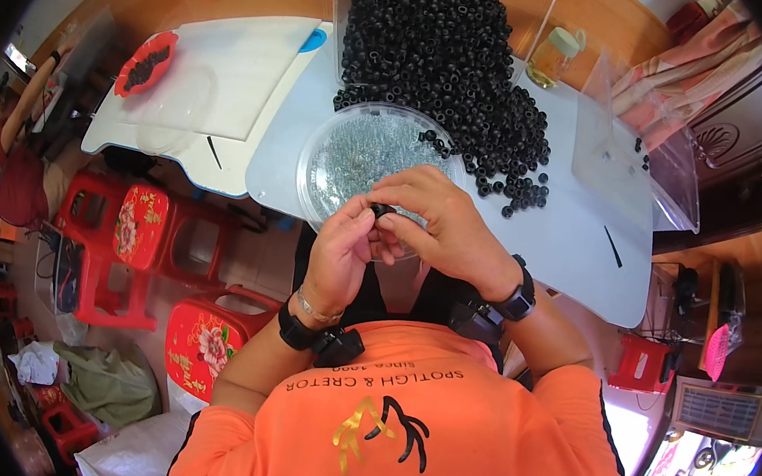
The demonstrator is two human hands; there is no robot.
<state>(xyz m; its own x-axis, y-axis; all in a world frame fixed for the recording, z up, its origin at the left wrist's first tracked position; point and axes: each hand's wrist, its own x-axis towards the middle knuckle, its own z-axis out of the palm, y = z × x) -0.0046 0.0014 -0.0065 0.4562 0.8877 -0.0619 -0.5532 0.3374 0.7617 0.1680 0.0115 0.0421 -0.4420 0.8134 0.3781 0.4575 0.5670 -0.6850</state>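
My left hand (344,244) and my right hand (438,218) meet over the near edge of a round clear tray (306,174). Both are closed, fingertips pinched around one small black ring-like part (380,209), which they partly hide. Many small shiny clear pieces (352,153) fill the tray. Beyond it, a large heap of black ring-shaped parts (437,32) spills from a clear bin (339,23) onto the light blue table (573,247). Several of these rings rest at the tray's far right rim.
A lidded jar (556,58) stands right of the heap. Thin black sticks (613,247) lie on the tables. At left are a red dish (147,64) of dark bits and red stools (139,224). A clear box (653,172) sits right; another person (22,158) is far left.
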